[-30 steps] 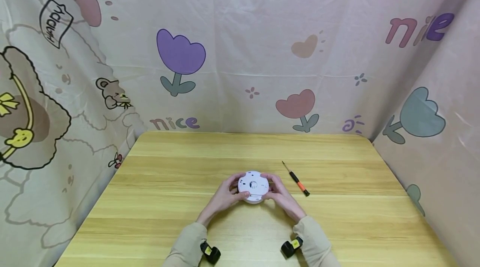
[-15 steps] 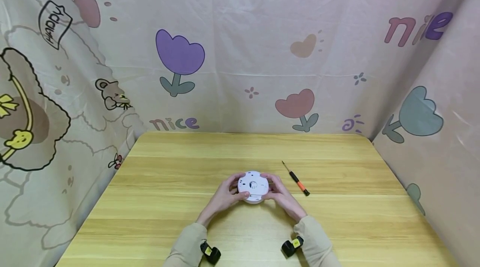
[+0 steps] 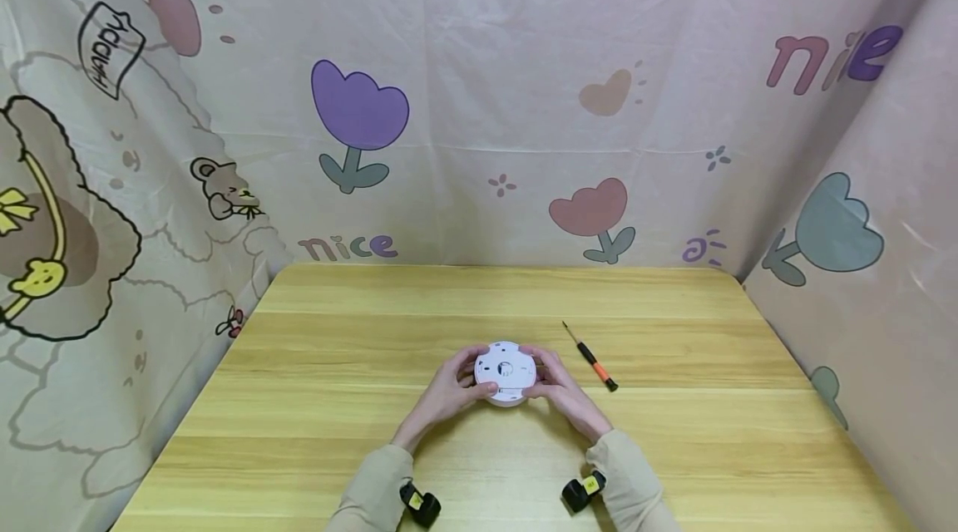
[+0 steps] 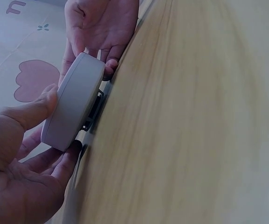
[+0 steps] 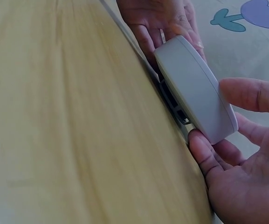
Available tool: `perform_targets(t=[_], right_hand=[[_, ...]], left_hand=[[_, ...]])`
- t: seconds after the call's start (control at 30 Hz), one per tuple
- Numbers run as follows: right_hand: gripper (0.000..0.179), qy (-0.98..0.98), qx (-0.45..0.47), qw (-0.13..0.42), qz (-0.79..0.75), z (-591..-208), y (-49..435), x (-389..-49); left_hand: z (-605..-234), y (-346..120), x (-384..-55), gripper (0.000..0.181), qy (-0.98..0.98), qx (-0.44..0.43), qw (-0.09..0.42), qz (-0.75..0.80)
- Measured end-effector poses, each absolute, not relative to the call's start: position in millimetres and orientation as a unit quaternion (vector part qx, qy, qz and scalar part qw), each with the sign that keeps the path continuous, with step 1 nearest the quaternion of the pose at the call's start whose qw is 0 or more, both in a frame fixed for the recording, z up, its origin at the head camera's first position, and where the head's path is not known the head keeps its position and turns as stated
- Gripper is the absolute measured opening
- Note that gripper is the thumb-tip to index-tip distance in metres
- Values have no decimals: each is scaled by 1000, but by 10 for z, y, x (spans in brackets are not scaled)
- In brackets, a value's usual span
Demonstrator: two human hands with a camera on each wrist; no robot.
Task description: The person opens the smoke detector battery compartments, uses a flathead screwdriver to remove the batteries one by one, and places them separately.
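Note:
A round white smoke detector (image 3: 507, 381) is held between both hands near the middle of the table, its flat, holed face turned up. My left hand (image 3: 451, 386) grips its left side, thumb on the near rim and fingers round the far edge. On the opposite side my right hand (image 3: 560, 391) holds it in the same way. In the left wrist view, the detector's smooth side wall (image 4: 73, 102) shows, with a dark slotted part (image 4: 95, 111) on its underside close over the wood. From the right wrist, fingers (image 5: 204, 151) reach beneath the detector (image 5: 195, 88).
A small screwdriver (image 3: 595, 363) with a black and orange handle lies on the wooden table (image 3: 337, 349), just right of the right hand. Patterned cloth (image 3: 479, 100) hangs behind the table and along both sides. Black wrist cameras (image 3: 421, 504) are strapped to the sleeves.

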State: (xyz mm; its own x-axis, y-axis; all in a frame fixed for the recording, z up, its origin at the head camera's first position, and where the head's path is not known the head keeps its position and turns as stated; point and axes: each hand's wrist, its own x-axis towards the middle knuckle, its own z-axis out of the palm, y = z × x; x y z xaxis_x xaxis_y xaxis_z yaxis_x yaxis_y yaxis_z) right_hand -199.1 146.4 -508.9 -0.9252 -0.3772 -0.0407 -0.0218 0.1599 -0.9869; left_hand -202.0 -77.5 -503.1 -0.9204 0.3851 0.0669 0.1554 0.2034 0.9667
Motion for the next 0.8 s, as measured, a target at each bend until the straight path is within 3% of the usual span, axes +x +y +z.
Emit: perform_targets(t=[0.57, 0.8], right_hand=[[66, 743, -138, 151, -637, -5088, 1461, -1997], [66, 747, -134, 152, -634, -5089, 1459, -2004]], left_hand=[[-5050, -773, -2023, 61, 753, 178, 98, 626], [-4803, -762, -1921, 58, 748, 177, 110, 630]])
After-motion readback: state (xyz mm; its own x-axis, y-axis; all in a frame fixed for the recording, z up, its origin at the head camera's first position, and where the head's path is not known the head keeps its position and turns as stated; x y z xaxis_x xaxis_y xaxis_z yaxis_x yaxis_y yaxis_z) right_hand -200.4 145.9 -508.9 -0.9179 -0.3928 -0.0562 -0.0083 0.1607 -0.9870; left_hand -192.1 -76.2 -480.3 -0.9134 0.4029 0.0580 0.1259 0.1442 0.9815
